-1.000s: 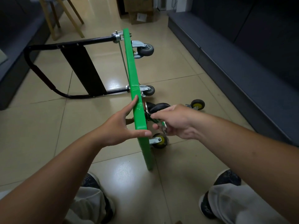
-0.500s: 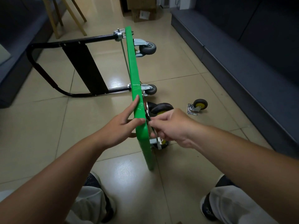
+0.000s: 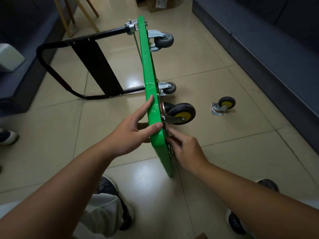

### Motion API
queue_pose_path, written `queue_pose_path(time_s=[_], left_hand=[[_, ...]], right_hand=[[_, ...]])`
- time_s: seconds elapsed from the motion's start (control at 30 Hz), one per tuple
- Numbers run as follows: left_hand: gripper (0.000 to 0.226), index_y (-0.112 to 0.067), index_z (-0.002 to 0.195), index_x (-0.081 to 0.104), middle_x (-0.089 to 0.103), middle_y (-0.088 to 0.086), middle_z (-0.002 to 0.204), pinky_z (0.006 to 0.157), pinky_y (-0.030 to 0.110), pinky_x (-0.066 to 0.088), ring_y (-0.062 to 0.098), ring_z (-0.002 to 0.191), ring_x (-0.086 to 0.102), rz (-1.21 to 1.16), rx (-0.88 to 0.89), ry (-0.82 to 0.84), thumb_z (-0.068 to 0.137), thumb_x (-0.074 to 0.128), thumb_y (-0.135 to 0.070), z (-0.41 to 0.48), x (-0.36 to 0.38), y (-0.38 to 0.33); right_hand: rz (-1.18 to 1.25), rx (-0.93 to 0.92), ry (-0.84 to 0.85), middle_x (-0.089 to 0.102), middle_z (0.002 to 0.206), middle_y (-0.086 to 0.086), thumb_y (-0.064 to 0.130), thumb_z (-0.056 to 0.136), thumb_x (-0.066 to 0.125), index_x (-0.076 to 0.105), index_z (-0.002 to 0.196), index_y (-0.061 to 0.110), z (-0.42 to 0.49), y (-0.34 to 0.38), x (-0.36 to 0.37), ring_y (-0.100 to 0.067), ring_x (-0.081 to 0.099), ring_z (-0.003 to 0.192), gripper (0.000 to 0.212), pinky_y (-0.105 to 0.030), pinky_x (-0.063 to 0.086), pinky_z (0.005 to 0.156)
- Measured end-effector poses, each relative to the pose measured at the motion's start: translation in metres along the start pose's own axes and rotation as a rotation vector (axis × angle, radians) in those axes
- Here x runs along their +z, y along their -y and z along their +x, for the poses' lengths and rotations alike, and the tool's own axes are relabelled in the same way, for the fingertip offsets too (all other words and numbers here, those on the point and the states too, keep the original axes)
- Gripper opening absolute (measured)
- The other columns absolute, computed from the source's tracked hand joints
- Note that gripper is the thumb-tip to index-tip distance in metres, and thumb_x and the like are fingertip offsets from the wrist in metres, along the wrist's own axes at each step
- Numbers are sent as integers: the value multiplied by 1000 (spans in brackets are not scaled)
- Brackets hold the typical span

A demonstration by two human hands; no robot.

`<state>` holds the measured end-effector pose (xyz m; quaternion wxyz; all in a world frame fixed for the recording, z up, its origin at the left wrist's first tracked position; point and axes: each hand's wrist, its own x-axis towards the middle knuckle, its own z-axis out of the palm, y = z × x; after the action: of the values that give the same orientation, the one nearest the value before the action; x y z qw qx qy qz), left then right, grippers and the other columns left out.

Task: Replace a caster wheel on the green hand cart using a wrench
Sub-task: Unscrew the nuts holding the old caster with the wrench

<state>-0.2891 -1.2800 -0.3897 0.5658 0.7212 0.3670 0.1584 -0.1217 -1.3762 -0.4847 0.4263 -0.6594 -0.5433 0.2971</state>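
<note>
The green hand cart (image 3: 146, 66) stands on its long edge on the tiled floor, its underside facing right. My left hand (image 3: 131, 133) grips the deck's top edge, thumb over it and index finger lying along it. My right hand (image 3: 186, 150) is curled against the underside near the near corner, pinching a thin metal tool, apparently the wrench (image 3: 170, 151). A black caster with a yellow hub (image 3: 181, 113) is mounted just above that hand. A smaller loose caster with a yellow hub (image 3: 223, 106) lies on the floor to the right. Whatever sits behind my right hand is hidden.
Two grey casters (image 3: 164, 39) (image 3: 169, 87) sit at the cart's far end, and its black folding handle (image 3: 51, 69) lies out to the left. A dark bench (image 3: 267, 57) runs along the right. Wooden stool legs (image 3: 69, 14) and cardboard boxes (image 3: 155, 4) stand behind. Someone's shoe (image 3: 6, 137) is at the left.
My right hand has slid down along the underside, from beside the large caster to the near lower corner. My left hand keeps its grip on the top edge.
</note>
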Motion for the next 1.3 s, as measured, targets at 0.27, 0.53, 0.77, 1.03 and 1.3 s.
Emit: queue_pose_path(time_s=[0.27, 0.53, 0.77, 1.03, 1.3], left_hand=[[87, -64, 152, 9, 25, -20, 164, 109, 45, 49, 16, 140, 47, 161, 66, -43, 83, 62, -71, 2, 12, 2], [68, -67, 150, 15, 29, -11, 165, 111, 46, 47, 16, 141, 47, 59, 77, -78, 97, 56, -55, 1, 20, 8], [65, -62, 151, 20, 28, -10, 165, 90, 27, 59, 16, 132, 56, -19, 48, -72, 106, 48, -25, 3, 17, 9], [65, -61, 152, 21, 38, -15, 158, 98, 39, 57, 8, 124, 60, -11, 64, -121, 102, 50, -32, 1, 20, 10], [61, -50, 157, 20, 31, -16, 161, 85, -2, 40, -31, 113, 43, 115, 54, -204, 108, 43, -22, 0, 31, 9]], right_hand=[[50, 236, 70, 70, 74, -9, 17, 93, 69, 63, 132, 26, -22, 32, -67, -14, 61, 63, 40, -28, 52, 63], [424, 616, 133, 70, 74, -10, 10, 95, 66, 73, 100, 8, 18, 111, -78, -14, 65, 66, 9, -22, 43, 54], [376, 756, 338, 62, 58, -1, 16, 99, 58, 60, 85, 14, 45, 123, -84, -6, 42, 54, 15, -15, 28, 47], [348, 639, 280, 67, 64, -7, 11, 97, 62, 70, 97, 9, 27, 103, -70, -8, 53, 45, 8, -20, 34, 51], [163, 168, 69, 74, 99, -16, 16, 96, 65, 58, 135, 36, -11, 29, -26, -29, 72, 91, 44, -46, 58, 85]])
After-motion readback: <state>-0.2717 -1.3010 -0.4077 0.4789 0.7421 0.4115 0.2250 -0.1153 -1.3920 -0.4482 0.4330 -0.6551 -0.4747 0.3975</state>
